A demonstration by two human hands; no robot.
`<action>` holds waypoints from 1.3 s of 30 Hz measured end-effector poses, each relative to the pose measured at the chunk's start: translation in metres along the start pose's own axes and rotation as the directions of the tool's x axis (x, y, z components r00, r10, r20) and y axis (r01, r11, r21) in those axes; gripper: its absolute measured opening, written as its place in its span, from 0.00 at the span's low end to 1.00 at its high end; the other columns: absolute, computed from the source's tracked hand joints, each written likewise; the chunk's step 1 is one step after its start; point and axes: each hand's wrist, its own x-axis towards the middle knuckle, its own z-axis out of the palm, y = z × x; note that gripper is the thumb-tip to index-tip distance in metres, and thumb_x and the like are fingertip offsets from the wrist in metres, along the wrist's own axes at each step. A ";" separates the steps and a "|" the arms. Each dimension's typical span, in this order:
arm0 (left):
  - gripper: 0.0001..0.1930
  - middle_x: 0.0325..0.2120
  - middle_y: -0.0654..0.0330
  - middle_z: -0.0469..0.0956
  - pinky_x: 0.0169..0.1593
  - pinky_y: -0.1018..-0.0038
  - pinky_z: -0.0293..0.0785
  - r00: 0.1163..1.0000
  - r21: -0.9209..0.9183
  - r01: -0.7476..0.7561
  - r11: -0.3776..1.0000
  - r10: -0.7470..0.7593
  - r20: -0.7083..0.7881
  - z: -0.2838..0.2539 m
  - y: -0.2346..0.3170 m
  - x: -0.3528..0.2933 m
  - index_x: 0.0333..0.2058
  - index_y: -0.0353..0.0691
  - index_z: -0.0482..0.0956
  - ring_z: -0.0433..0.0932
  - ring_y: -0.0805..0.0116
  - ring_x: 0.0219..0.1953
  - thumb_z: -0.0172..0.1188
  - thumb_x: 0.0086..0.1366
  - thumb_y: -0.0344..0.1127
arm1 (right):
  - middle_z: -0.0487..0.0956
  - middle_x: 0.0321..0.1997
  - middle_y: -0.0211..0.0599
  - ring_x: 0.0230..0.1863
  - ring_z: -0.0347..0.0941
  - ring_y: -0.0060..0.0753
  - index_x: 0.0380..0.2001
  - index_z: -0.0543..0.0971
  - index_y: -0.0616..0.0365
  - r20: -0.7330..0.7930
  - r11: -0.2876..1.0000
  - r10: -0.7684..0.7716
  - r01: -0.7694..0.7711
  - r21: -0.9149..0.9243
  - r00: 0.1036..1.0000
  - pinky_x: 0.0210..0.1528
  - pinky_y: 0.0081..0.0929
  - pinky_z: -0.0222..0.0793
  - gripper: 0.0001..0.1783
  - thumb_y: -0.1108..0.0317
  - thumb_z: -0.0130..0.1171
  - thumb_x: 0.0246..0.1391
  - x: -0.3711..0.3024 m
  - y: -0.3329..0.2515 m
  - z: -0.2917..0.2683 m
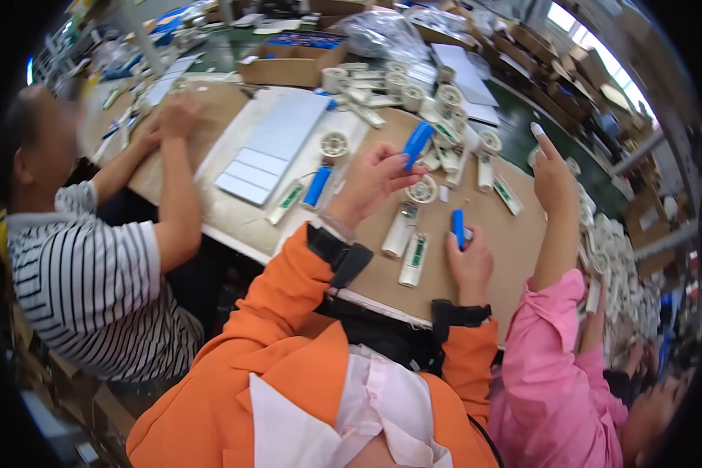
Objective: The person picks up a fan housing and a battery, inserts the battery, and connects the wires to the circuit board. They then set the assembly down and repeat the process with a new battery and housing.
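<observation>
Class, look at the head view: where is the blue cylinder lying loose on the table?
The loose blue cylinder lies left of the left hand, beside a white tube.

Even, bright daylight from windows [593, 47] at the upper right; shadows on the brown surface [515, 249] are soft and faint. Strong fisheye bending curves the surface's edges, with a black vignette around the rim. Overall soft focus; far clutter and one raised hand [552, 175] appear slightly blurred.
</observation>
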 end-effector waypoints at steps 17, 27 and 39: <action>0.21 0.50 0.54 0.76 0.48 0.74 0.77 0.968 0.403 0.076 0.912 -0.164 0.190 0.009 -0.025 -0.008 0.58 0.37 0.67 0.78 0.70 0.49 0.56 0.69 0.32 | 0.77 0.32 0.35 0.30 0.73 0.36 0.43 0.77 0.56 -0.051 0.984 -0.052 0.060 0.167 0.997 0.34 0.33 0.70 0.23 0.53 0.68 0.50 -0.004 -0.001 -0.009; 0.19 0.45 0.56 0.78 0.53 0.73 0.75 0.974 0.347 -0.223 0.911 0.221 0.047 -0.004 0.020 -0.030 0.55 0.34 0.69 0.78 0.70 0.46 0.58 0.67 0.30 | 0.76 0.40 0.37 0.32 0.73 0.34 0.42 0.78 0.58 -0.235 0.937 -0.181 0.240 0.253 0.955 0.37 0.29 0.71 0.15 0.65 0.66 0.52 -0.003 -0.001 -0.016; 0.22 0.47 0.52 0.78 0.53 0.69 0.77 0.998 0.387 -0.016 0.922 0.039 -0.053 0.001 0.035 -0.025 0.57 0.33 0.64 0.80 0.60 0.46 0.57 0.67 0.29 | 0.76 0.39 0.35 0.32 0.72 0.27 0.43 0.79 0.58 -0.218 0.905 -0.145 0.218 0.365 0.965 0.36 0.26 0.69 0.13 0.68 0.64 0.54 -0.001 0.004 -0.010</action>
